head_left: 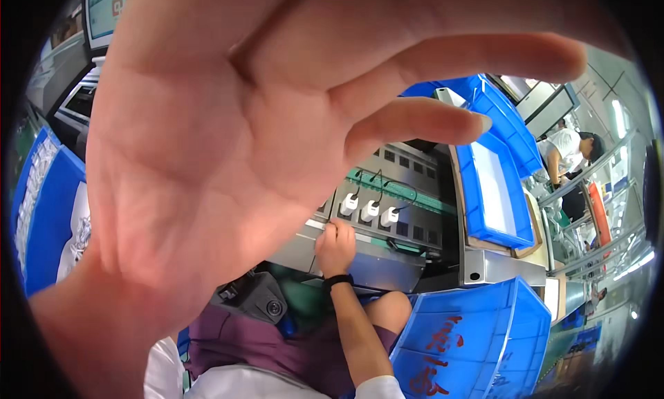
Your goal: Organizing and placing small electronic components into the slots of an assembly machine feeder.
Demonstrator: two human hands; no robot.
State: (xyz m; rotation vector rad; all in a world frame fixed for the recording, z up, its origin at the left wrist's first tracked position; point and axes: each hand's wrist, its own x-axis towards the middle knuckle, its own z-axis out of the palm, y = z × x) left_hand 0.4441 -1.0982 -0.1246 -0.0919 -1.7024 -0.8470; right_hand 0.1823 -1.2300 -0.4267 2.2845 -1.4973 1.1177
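Observation:
My left hand (200, 143) is raised very close in front of the view, palm toward me. Its fingers stretch to the right, apart, with nothing in them, and it hides much of the bench. Farther down, my right hand (335, 248), with a black band at the wrist, rests at the near edge of a metal socket panel (422, 234). Its fingers are curled and pressed together; whatever they hold is hidden. Just right of it, white plug adapters (370, 210) stand in a row on the panel, with black cables (394, 184) running behind them.
Blue trays (501, 191) are at the right of the panel. A large blue bin (463, 337) stands at lower right, and another blue bin (52, 212) with white items at left. A dark grey device with a lens (266, 301) is near my lap. A person (570, 150) works at far right.

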